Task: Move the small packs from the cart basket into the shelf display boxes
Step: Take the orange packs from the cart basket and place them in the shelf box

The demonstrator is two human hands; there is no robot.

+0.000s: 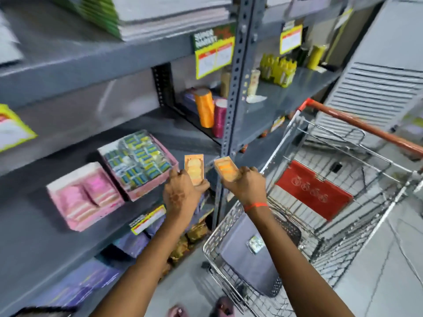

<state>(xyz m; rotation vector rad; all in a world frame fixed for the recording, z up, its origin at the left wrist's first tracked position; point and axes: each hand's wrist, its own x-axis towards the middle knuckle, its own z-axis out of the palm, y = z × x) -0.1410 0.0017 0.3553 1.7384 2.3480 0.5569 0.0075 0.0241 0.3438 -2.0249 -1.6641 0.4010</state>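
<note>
As held, hand (183, 191) round pack (194, 169).

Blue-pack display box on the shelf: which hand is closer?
Left. The left hand, holding an orange pack, is just right of the box; the right hand is farther right, toward the cart.

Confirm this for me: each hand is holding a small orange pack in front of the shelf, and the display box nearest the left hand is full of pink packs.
One thing is wrong. The head view shows the display box nearest the left hand full of blue and green packs; the pink packs sit in the box further left. The rest holds: the left hand and right hand each hold a small orange pack before the shelf.
</note>
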